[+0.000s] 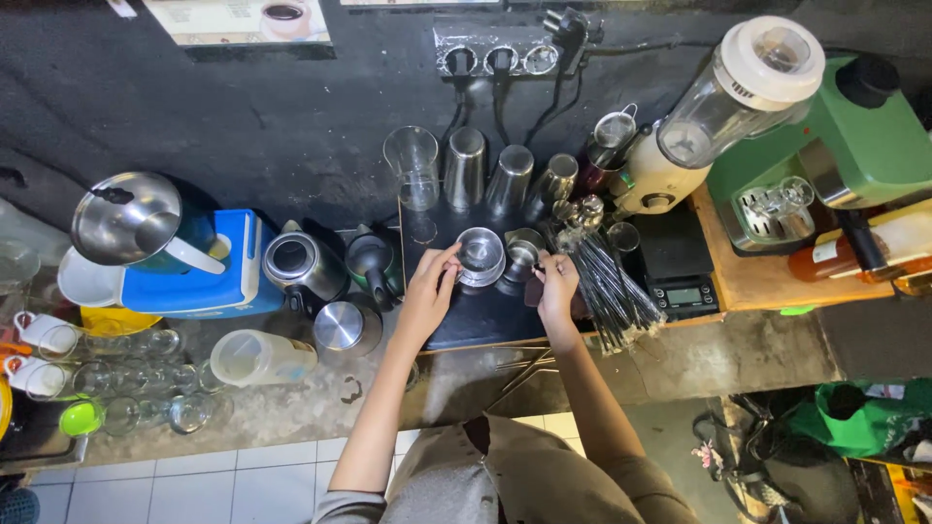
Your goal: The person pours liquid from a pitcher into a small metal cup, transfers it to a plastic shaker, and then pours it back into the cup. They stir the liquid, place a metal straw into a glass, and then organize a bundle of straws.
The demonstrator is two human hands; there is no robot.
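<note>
My left hand (428, 291) grips the rim of a steel cup (482, 254) standing on a dark tray (466, 315). My right hand (556, 286) holds the side of a smaller steel jug (524, 254) just to the right of that cup. Both vessels sit upright near the tray's middle. Behind them stand a clear glass (413, 167) and three tall steel tumblers (485, 173). A bundle of long metal spoons or straws (607, 286) lies fanned out right beside my right hand.
A blender (723, 107) and a green coffee machine (835, 146) stand at the right, with a black scale (680, 267) in front. At left are a steel kettle (301, 264), a blue cooler (209, 267), a plastic jar (260, 357) and several glasses (136, 383).
</note>
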